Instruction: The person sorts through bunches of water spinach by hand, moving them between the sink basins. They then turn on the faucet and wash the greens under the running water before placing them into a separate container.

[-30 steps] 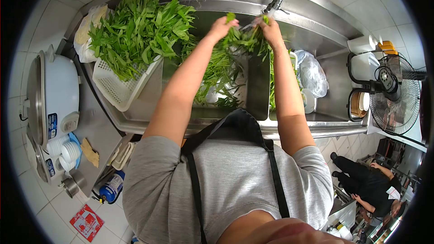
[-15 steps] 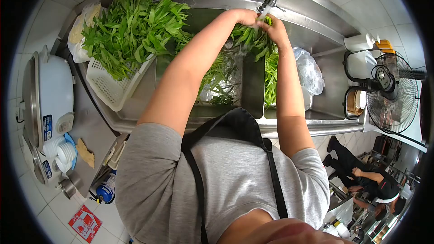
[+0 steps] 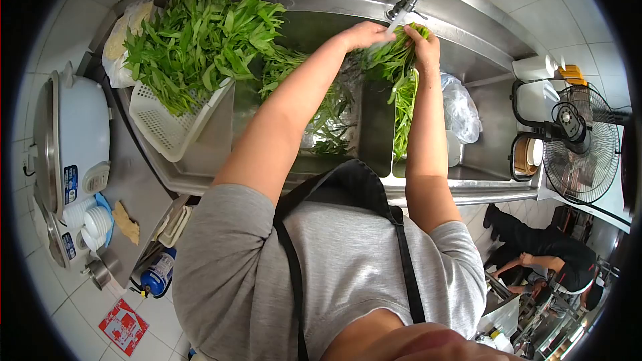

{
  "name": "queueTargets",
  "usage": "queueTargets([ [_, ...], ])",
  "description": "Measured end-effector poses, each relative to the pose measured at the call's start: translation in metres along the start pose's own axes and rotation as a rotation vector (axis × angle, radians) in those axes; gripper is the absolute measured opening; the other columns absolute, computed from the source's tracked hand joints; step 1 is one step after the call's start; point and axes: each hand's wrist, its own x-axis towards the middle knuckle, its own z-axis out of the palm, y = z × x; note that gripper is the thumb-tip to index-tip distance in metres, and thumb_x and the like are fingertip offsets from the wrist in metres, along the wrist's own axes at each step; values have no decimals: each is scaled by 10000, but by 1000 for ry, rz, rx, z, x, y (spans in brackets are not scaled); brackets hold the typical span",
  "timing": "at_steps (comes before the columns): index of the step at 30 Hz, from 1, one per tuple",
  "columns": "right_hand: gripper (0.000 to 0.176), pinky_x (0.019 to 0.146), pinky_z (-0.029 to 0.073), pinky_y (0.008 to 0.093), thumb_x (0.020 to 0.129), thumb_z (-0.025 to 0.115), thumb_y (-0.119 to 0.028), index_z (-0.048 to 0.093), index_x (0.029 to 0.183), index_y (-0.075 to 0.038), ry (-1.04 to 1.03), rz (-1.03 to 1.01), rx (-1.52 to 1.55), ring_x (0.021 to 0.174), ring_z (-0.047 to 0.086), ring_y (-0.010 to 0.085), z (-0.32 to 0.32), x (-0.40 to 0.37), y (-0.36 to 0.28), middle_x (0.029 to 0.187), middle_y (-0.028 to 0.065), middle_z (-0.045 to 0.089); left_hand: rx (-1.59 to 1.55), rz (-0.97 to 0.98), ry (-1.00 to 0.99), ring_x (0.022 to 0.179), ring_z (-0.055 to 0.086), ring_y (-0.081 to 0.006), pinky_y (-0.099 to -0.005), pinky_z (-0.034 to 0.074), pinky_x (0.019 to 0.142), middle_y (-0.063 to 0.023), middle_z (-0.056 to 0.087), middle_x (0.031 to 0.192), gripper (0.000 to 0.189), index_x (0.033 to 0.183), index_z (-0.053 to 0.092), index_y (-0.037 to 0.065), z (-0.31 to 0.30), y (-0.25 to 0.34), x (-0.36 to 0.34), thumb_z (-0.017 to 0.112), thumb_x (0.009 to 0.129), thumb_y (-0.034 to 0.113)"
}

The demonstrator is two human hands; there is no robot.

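Note:
Below the running faucet (image 3: pixel 405 1), my right hand (image 3: pixel 426 48) grips the stem end of a bunch of leafy greens (image 3: pixel 393 60) that looks like water spinach. Its leaves hang down to the left over the sink divider. My left hand (image 3: pixel 364 35) is beside the water stream, over the leaves; its fingers stretch out toward the bunch, slightly blurred. More loose greens (image 3: pixel 332 144) lie wet in the middle basin, partly hidden by my left forearm. Further greens (image 3: pixel 403 120) fill the left side of the right basin.
A large heap of greens (image 3: pixel 200 40) rests in and over a white perforated basket (image 3: pixel 155 124) at the left. A clear plastic bag (image 3: pixel 460 110) is in the right basin. Beyond stands a fan (image 3: pixel 580 140). Another person (image 3: pixel 542 244) bends over at lower right.
My hands were together at the stream; now they are apart. The left has drawn back leftward, and the right has moved slightly right and down with the greens.

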Motion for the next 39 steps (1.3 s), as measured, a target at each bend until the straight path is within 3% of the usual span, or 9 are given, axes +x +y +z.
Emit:
queueTargets([
  [4, 167, 509, 391, 232, 725, 665, -84, 603, 849, 11, 43, 28, 61, 546, 501, 99, -1, -3, -10, 669, 34, 580, -269, 1, 213, 923, 530, -142, -292, 384, 857, -51, 604, 1017, 450, 1088, 572, 31, 24, -38, -16, 556, 829, 399],
  [12, 135, 508, 405, 227, 742, 652, -73, 595, 838, 4, -68, 60, 306, 554, 500, 100, 8, 1, -18, 684, 31, 567, -1133, -273, 270, 473, 310, -28, -139, 312, 472, 37, 496, 706, 256, 897, 618, 58, 51, -131, -94, 647, 790, 288],
  [16, 158, 582, 437, 237, 769, 630, -104, 580, 890, -15, -175, 102, 307, 636, 538, 114, 26, 0, -4, 747, 36, 586, -664, -617, 329, 485, 389, -50, -185, 364, 489, 16, 551, 755, 329, 876, 624, 57, 32, -151, -117, 579, 822, 378],
  [18, 186, 719, 426, 255, 785, 615, -132, 581, 923, -13, -183, 115, 254, 771, 549, 137, 38, 0, 10, 822, 40, 600, -544, -801, 761, 607, 494, -112, -280, 409, 576, -41, 607, 839, 443, 979, 599, 15, 12, -145, -111, 461, 876, 423],
  [22, 194, 764, 420, 274, 787, 601, -105, 565, 948, -3, -263, 118, 274, 800, 553, 166, 50, 2, 27, 836, 65, 603, -377, -826, 907, 779, 562, -183, -344, 425, 701, -90, 612, 1001, 515, 1030, 579, 6, -17, -128, -71, 383, 890, 461],
  [24, 200, 775, 421, 285, 787, 596, -95, 556, 957, 2, -267, 112, 301, 820, 560, 181, 50, 3, 28, 841, 81, 605, -353, -395, 1069, 915, 552, -195, -327, 416, 788, -87, 594, 1046, 483, 1078, 555, 11, -15, -130, -46, 401, 890, 429],
  [28, 225, 784, 451, 336, 784, 575, -41, 520, 995, 10, -250, 152, 346, 855, 585, 233, 42, 1, 27, 857, 140, 608, -300, -5, 701, 1008, 516, -185, -296, 388, 850, -95, 558, 1120, 461, 1120, 529, 11, -16, -50, -29, 439, 883, 396],
  [34, 159, 698, 494, 320, 798, 537, -9, 529, 958, -1, -181, 227, 609, 780, 577, 213, 16, 16, 30, 823, 102, 589, -171, 128, 148, 1106, 467, -212, -305, 329, 945, -130, 524, 1166, 620, 1204, 472, 41, 14, 6, 6, 482, 823, 531],
  [39, 55, 720, 494, 349, 812, 514, 0, 499, 865, -6, -63, 124, 843, 754, 564, 240, 13, 17, 16, 790, 130, 567, -95, 58, 363, 985, 551, -212, -309, 416, 849, -133, 588, 1039, 684, 1102, 549, 30, 35, 6, 14, 636, 681, 563],
])
